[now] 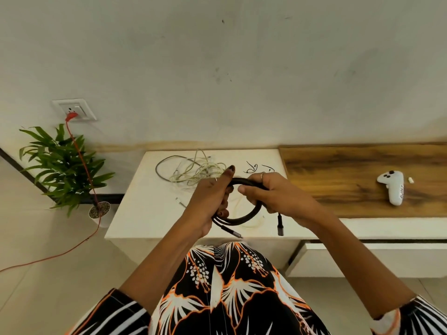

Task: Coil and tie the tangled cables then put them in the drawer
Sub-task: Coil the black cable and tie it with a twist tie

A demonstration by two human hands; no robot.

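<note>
A black cable (249,215) is wound into a coil and held above the white table (145,213). My left hand (212,197) grips the coil's left side, its thumb pointing up. My right hand (271,194) grips the right side. Two plug ends hang loose, one (280,224) below my right hand and one (232,232) below my left. A tangle of white and grey cables (193,172) lies on the table behind my hands. Two black twist ties (252,167) lie at the back right of the table.
A wooden-topped unit (362,180) stands to the right, with a white controller (393,187) on it and a drawer (362,257) beneath. A potted plant (65,170) stands at the left, and an orange cord (82,163) runs from a wall socket (73,112) down to the floor.
</note>
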